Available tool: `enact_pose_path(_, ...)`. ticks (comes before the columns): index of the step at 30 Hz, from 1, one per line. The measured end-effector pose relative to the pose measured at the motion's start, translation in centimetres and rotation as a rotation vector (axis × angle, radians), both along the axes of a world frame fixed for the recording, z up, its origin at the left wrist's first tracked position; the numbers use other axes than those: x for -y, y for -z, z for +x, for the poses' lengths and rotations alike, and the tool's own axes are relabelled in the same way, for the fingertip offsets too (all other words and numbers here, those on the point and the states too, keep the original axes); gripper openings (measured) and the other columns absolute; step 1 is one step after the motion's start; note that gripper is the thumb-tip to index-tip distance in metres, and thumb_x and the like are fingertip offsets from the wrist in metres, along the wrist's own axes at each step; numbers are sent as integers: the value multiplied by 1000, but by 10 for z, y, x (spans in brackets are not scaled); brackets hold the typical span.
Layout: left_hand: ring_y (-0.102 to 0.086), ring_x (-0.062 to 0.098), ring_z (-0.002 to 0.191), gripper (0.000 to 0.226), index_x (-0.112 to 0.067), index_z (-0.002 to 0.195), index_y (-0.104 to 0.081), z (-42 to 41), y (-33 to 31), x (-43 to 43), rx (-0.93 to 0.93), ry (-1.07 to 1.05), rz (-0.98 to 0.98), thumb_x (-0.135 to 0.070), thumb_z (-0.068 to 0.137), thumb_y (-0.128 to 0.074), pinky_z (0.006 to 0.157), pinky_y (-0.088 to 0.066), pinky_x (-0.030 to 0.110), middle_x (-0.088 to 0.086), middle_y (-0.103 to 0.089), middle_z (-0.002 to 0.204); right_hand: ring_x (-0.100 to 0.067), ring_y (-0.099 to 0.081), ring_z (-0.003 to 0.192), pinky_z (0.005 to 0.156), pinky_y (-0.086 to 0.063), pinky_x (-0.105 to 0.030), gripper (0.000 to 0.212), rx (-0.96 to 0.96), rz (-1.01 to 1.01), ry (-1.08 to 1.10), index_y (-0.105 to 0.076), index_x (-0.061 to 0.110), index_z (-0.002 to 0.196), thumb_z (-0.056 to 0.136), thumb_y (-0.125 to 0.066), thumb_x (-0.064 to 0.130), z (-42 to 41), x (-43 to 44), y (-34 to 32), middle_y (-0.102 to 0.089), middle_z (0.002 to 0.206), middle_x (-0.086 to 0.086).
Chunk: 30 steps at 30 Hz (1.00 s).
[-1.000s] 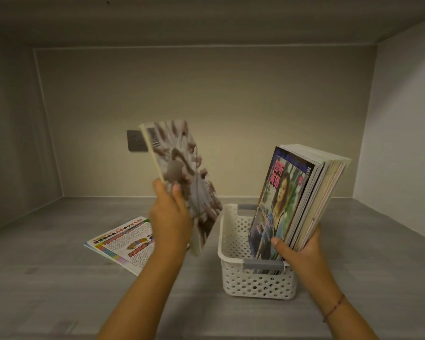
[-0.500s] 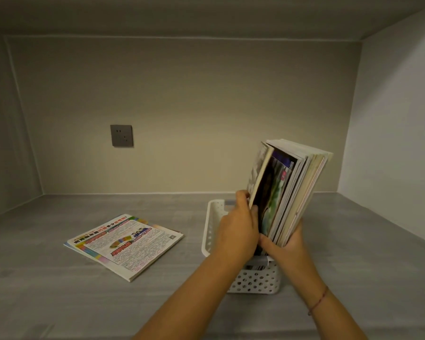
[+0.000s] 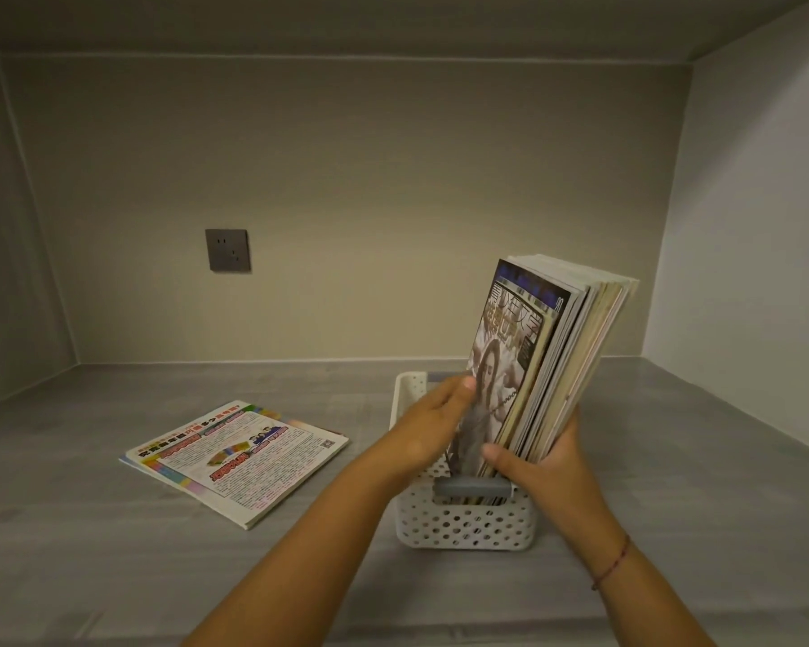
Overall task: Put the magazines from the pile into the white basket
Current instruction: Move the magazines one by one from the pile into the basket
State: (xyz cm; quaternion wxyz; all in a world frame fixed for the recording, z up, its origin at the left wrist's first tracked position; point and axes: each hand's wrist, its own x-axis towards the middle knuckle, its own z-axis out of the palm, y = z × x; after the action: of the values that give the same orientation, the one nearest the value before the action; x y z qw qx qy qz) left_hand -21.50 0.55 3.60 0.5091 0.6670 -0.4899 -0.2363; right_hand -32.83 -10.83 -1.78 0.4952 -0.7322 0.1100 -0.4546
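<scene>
A white basket (image 3: 463, 523) with perforated walls and a grey handle (image 3: 470, 486) on its near end stands on the grey surface (image 3: 113, 553) inside a recess with beige walls. A batch of magazines (image 3: 566, 357) stands upright in the basket, leaning toward the right and rising well above its rim. The right hand (image 3: 540, 459) grips the lower part of this batch, thumb on the front and fingers wrapped behind it. The left hand (image 3: 433, 424) rests with loosely extended fingers against the front cover of the foremost magazine (image 3: 498, 389), which shows a figure in pale tones; it presses rather than clenches. To the left of the basket, well apart from it, the pile (image 3: 237, 455) lies flat on the surface, its colourful printed cover facing up. A grey wall socket (image 3: 227, 249) sits on the back wall. A red string bracelet (image 3: 612, 562) circles the right wrist.
</scene>
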Motion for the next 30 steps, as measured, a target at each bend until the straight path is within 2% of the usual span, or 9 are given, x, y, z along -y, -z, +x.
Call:
enact_pose_path(5,-24,1,134,58,-40,147,-22,-7,3,0,21,165,98,-61,94,-27,100,-18,22,-14,-26,154,10,-53,108,78,-46,-5,105,26,-21,5,-23,26,137,50,-81,38,3,2,2,-52,123,15)
enact_pose_path(9,-38,-3,119,53,-39,141,-39,-1,7,-6,38,134,77,-61,94,-28,88,-29,10,-14,-44,143,10,-54,106,78,-47,-7,99,22,-12,20,-25,28,135,53,-78,37,4,1,3,-53,120,16)
enact_pose_path(11,-45,-3,114,50,-39,136,-45,7,11,-10,111,34,4,-60,93,-31,78,-32,9,-15,-52,136,18,-52,101,73,-45,-3,97,5,3,29,-24,34,134,53,-77,40,2,0,3,-52,117,21)
enact_pose_path(13,-51,4,117,43,-34,132,-51,23,17,-17,206,-145,-111,-51,95,-36,81,-36,12,-12,-57,131,21,-52,97,68,-44,-1,98,-20,20,32,-22,38,134,53,-76,43,0,0,3,-51,115,25)
enact_pose_path(17,-54,15,112,30,-20,124,-58,88,45,-50,180,-701,-241,-29,97,-48,84,-43,23,0,-60,125,22,-52,93,65,-42,1,98,-42,40,41,-23,36,135,52,-74,45,0,-1,3,-51,113,25)
enact_pose_path(20,-45,33,126,57,-6,135,-48,142,74,-89,228,-1174,206,-41,91,-56,104,-37,46,17,-49,138,23,-53,89,63,-42,1,96,-43,50,52,-24,38,133,52,-74,45,1,-2,3,-51,111,26)
enact_pose_path(23,-18,41,141,107,1,147,-20,173,92,-120,114,-1280,619,-67,74,-61,116,-12,50,26,-22,152,15,-51,92,71,-40,-7,101,-43,66,58,-23,37,136,50,-73,48,2,-2,4,-51,110,27)
enact_pose_path(25,-12,41,142,121,1,148,-12,183,98,-129,99,-1261,683,-74,66,-62,116,-6,49,27,-16,153,13,-50,94,73,-40,-10,100,-42,71,54,-24,37,135,49,-73,47,2,-2,3,-51,110,27)
enact_pose_path(30,-34,38,133,108,1,140,-30,197,101,-130,175,-1200,647,-67,66,-70,111,-26,45,21,-40,143,11,-49,95,75,-40,-13,99,-45,76,50,-24,36,135,50,-74,44,1,-3,2,-50,109,27)
